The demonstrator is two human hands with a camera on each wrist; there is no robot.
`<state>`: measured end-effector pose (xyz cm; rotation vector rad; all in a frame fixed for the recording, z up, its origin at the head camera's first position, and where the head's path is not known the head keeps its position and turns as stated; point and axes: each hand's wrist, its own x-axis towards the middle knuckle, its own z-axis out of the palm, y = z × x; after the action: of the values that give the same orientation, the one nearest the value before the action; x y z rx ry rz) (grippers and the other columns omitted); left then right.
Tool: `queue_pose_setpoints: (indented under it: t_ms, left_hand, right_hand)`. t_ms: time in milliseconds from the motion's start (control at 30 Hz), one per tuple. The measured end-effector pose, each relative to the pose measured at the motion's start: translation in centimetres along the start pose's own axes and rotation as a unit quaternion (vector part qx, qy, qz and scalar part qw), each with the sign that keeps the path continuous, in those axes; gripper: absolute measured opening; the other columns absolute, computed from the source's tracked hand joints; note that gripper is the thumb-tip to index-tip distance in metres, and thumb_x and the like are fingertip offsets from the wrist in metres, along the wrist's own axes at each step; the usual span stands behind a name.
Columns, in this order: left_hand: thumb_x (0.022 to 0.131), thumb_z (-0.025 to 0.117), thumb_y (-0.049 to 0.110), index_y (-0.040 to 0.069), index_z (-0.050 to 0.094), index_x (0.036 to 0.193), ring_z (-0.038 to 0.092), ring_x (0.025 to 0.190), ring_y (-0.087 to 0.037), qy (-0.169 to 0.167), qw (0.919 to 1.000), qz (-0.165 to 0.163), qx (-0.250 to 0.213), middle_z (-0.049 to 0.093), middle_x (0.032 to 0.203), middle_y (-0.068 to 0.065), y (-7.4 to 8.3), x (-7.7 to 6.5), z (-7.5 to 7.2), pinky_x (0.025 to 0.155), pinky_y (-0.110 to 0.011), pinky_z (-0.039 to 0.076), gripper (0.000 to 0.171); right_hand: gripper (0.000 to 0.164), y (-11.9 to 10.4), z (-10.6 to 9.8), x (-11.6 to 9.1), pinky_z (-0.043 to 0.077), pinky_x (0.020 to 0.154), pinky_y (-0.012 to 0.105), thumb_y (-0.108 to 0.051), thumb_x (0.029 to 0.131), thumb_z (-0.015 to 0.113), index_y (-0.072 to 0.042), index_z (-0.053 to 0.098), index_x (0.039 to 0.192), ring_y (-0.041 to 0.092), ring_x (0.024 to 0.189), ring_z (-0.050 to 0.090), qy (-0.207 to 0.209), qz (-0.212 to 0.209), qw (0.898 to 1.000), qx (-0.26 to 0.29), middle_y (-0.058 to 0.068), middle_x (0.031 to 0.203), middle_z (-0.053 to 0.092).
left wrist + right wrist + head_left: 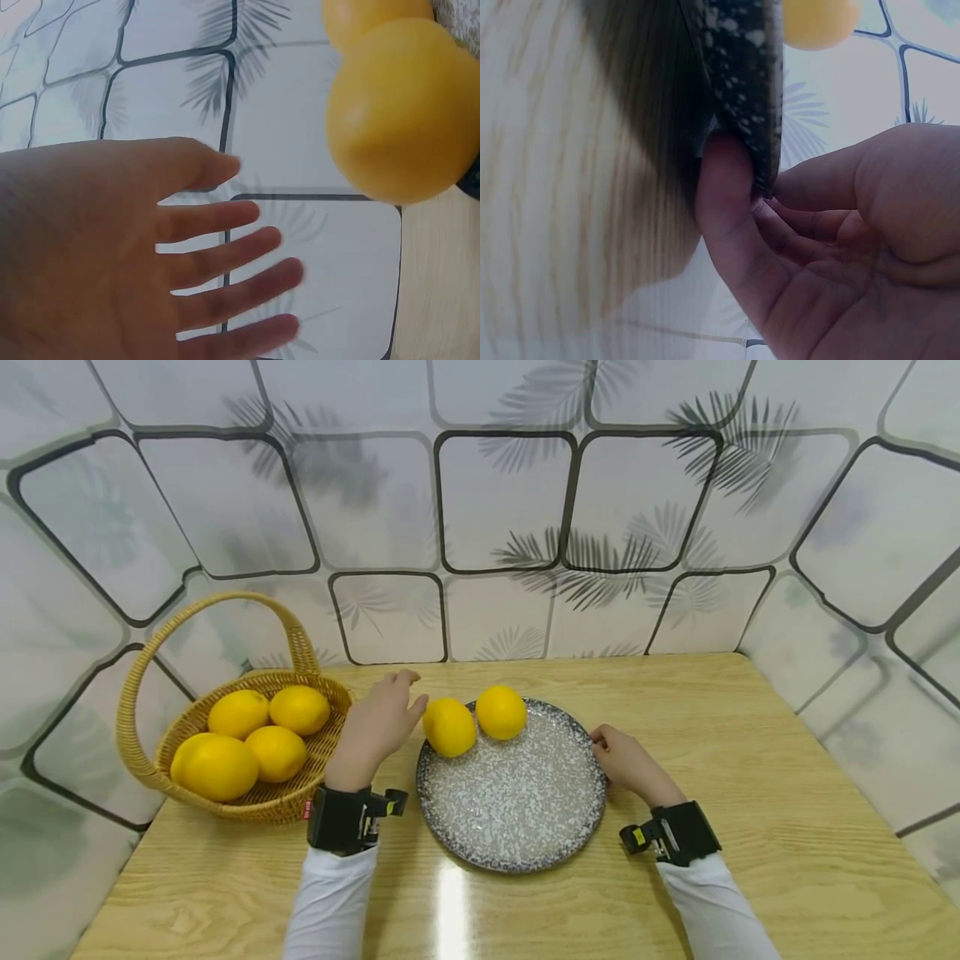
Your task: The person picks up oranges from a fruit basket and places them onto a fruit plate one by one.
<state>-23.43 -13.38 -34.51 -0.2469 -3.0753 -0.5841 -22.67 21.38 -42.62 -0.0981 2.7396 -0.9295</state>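
Observation:
A round speckled grey plate with a dark rim lies on the table. Two round yellow fruits sit on its far left part, one at the rim and the other beside it. My right hand pinches the plate's right rim; the right wrist view shows a finger under the edge and the thumb on the upper side. Left of the plate, my left hand hovers with spread fingers, holding nothing. It is close to the nearer fruit but apart from it.
On the left stands a wicker basket with a tall arched handle, holding several yellow fruits. My left forearm passes close to its right side. A patterned wall borders the wooden table at the back and sides.

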Motion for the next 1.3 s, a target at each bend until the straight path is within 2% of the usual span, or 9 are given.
queue_pose_setpoints:
  t_ms: [133, 267, 700, 967, 1167, 1300]
  left_hand:
    - [0.108, 0.049, 0.03, 0.004, 0.051, 0.145, 0.05, 0.134, -0.043, 0.057, 0.9982, 0.009, 0.014, 0.051, 0.147, -0.025, -0.5, -0.1, -0.4, 0.103, -0.055, 0.05, 0.046]
    - [0.107, 0.051, 0.027, 0.001, 0.053, 0.142, 0.041, 0.141, -0.047, 0.073, 0.997, 0.005, 0.028, 0.048, 0.149, -0.026, -0.9, -0.1, -0.4, 0.114, -0.058, 0.041, 0.044]
    - [0.106, 0.051, 0.028, 0.0, 0.051, 0.144, 0.043, 0.138, -0.049, 0.052, 0.9971, -0.032, 0.045, 0.044, 0.152, -0.028, -2.8, 0.0, 0.0, 0.11, -0.061, 0.043, 0.047]
    - [0.107, 0.048, 0.028, 0.001, 0.042, 0.152, 0.04, 0.141, -0.051, 0.011, 0.9971, -0.065, 0.039, 0.039, 0.155, -0.03, -3.6, 0.1, 0.2, 0.112, -0.063, 0.04, 0.053]
    - [0.106, 0.049, 0.028, 0.0, 0.04, 0.153, 0.038, 0.14, -0.053, 0.005, 0.9959, -0.084, 0.034, 0.037, 0.155, -0.032, -4.2, 0.3, 0.4, 0.112, -0.064, 0.039, 0.055]
    - [0.106, 0.049, 0.029, -0.001, 0.037, 0.154, 0.037, 0.141, -0.054, -0.01, 0.9945, -0.099, 0.032, 0.035, 0.156, -0.032, -4.6, 0.3, 0.4, 0.114, -0.065, 0.037, 0.058]
  right_hand:
    - [0.034, 0.0, 0.0, 0.1, 0.049, 0.068, 0.033, -0.012, 0.107, 0.04, 0.009, 0.051, 0.133, 0.025, 0.087, 0.059, 0.001, 0.002, 1.0, 0.001, 0.026, 0.118, 0.063]
    - [0.034, 0.1, 0.0, 0.1, 0.049, 0.069, 0.033, -0.011, 0.107, 0.04, 0.009, 0.052, 0.131, 0.025, 0.087, 0.059, 0.001, 0.001, 1.0, -0.001, 0.026, 0.117, 0.063]
    - [0.033, 0.4, 0.2, 0.3, 0.048, 0.068, 0.032, -0.012, 0.108, 0.039, 0.008, 0.052, 0.131, 0.024, 0.085, 0.059, 0.001, 0.003, 1.0, -0.001, 0.025, 0.116, 0.063]
    - [0.033, 0.3, 0.3, 0.2, 0.048, 0.067, 0.032, -0.012, 0.108, 0.04, 0.008, 0.052, 0.131, 0.024, 0.084, 0.058, 0.002, 0.002, 1.0, 0.0, 0.024, 0.113, 0.064]
    - [0.033, 0.2, 0.2, 0.1, 0.048, 0.066, 0.032, -0.012, 0.108, 0.04, 0.008, 0.052, 0.131, 0.023, 0.083, 0.058, 0.002, -0.003, 1.0, 0.0, 0.025, 0.114, 0.064]
    - [0.033, 0.1, 0.2, 0.1, 0.048, 0.067, 0.032, -0.011, 0.107, 0.04, 0.009, 0.052, 0.131, 0.024, 0.084, 0.058, 0.003, -0.003, 1.0, -0.002, 0.024, 0.114, 0.063]
